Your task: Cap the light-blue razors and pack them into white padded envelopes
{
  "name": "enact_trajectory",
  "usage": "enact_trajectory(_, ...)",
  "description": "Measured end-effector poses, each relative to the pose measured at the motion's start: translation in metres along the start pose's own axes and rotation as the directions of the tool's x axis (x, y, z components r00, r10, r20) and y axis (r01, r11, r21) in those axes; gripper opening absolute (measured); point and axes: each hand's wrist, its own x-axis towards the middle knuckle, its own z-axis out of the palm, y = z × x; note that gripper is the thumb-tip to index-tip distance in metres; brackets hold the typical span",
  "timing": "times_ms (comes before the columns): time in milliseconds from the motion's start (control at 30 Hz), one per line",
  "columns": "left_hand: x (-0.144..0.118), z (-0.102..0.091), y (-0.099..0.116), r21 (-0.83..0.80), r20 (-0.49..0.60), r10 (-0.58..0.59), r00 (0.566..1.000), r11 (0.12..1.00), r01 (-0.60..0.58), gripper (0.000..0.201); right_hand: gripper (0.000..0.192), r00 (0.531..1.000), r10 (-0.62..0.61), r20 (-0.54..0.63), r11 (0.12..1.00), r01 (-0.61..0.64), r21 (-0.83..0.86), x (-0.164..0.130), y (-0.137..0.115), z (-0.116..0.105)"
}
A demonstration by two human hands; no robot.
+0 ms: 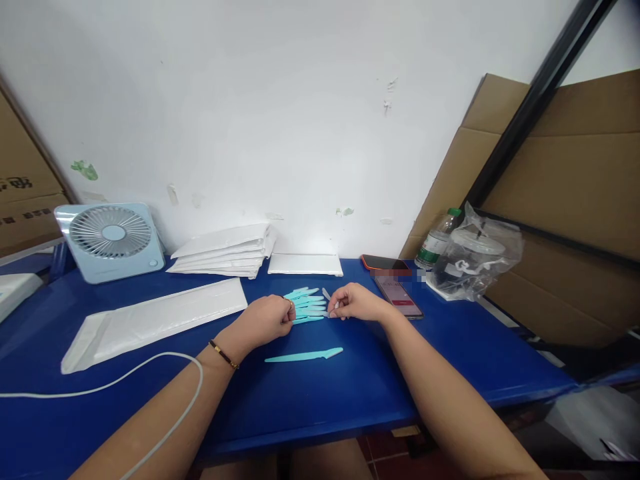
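Seeing teal eyebrow razors [311, 307] fanned just below frame centre, plus a loose razor [297, 357] lower; likely light, stiff, slick; grab mid-handle, spare blade ends; left hand [267, 320] curled over handles, right hand [359, 303] fingertips bunched at tips, can't tell if clamped

Turquoise tools [310, 311], deep-blue worktop [350, 400]
White envelopes [160, 323], pale-blue fan [113, 233], green bottle cap [454, 213], brown cardboard [575, 173], white wall [280, 100] flecked green.
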Motion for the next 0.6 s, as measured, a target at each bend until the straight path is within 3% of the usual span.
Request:
enact_trajectory(433, -0.001, -0.006, 0.0, -0.077, 0.068, 0.016, 0.998, 0.997, -0.011, 0.019, 0.018, 0.998, -0.061, -0.008, 0.991, 0.06, -0.12, -0.004, -0.012, 0.006)
enact_trajectory(600, 0.0, -0.003, 0.003, -0.102, 0.06, 0.024, 0.998, 0.995, -0.017, 0.018, 0.021, 0.998, -0.036, 0.043, 0.998, 0.038, -0.048, -0.003, -0.015, 0.013)
